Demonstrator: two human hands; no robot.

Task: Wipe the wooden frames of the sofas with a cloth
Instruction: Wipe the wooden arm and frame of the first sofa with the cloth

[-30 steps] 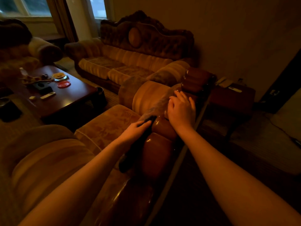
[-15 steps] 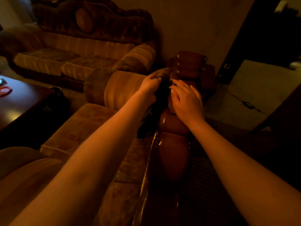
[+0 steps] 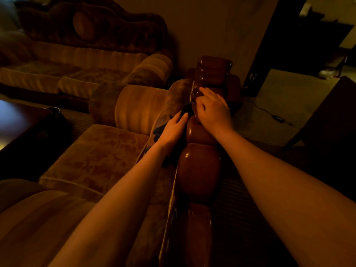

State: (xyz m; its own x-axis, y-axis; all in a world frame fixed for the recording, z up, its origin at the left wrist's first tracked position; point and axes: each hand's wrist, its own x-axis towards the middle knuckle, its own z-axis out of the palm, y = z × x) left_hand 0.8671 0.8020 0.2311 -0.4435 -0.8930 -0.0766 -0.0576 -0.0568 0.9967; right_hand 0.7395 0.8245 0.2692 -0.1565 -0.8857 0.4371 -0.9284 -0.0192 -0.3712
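Left hand (image 3: 174,130) presses the dark cloth (image 3: 187,110) with straight fingers against the glossy wooden frame (image 3: 198,166) (sofa's top rail); right hand (image 3: 213,110) rests there, fingers loosely bent, gripping nothing

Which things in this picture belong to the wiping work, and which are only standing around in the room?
Part of the job:
dark cloth
glossy wooden frame
left hand, pressing the cloth
right hand, resting on the frame

Just lying about:
far sofa
coffee table
cable on the floor
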